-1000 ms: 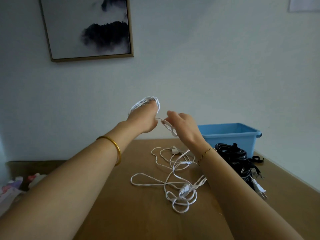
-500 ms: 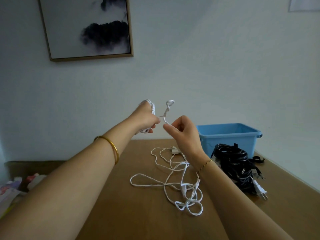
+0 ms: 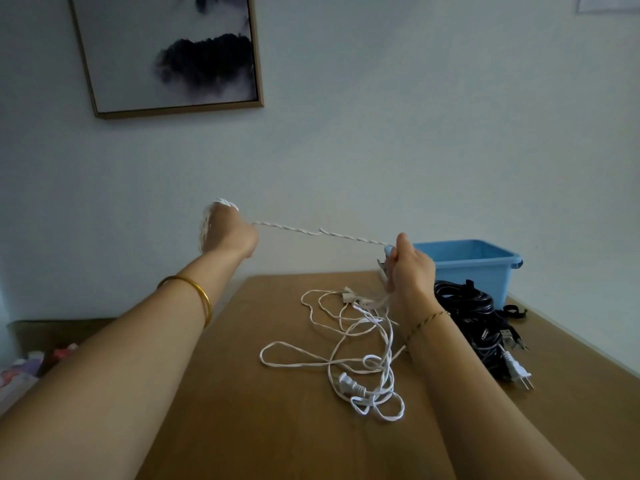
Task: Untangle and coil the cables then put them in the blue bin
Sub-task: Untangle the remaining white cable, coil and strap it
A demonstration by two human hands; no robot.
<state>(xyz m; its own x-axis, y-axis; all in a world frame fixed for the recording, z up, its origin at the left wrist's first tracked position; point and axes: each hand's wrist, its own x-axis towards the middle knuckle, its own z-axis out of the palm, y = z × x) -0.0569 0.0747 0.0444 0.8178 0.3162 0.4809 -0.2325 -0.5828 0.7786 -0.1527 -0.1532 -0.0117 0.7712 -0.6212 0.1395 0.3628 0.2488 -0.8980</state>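
A white cable (image 3: 360, 344) lies in loose tangled loops on the wooden table, its plug (image 3: 349, 385) near the front. My left hand (image 3: 227, 230) is raised above the table's far left and grips a small coil of this cable wound around it. A taut twisted stretch (image 3: 320, 232) runs from there to my right hand (image 3: 408, 265), which pinches the cable in front of the blue bin (image 3: 485, 263). From my right hand the cable drops to the tangle. A pile of black cables (image 3: 478, 320) lies beside the bin.
The wooden table (image 3: 277, 427) ends at the wall behind the bin. A white plug (image 3: 517, 370) pokes out of the black pile at the right. A framed picture (image 3: 169, 53) hangs on the wall. Colourful items (image 3: 20, 372) sit low at the far left.
My hands have moved apart, left going left and right going right and down. The short kinked bit of cable between them is now pulled out into a long taut stretch.
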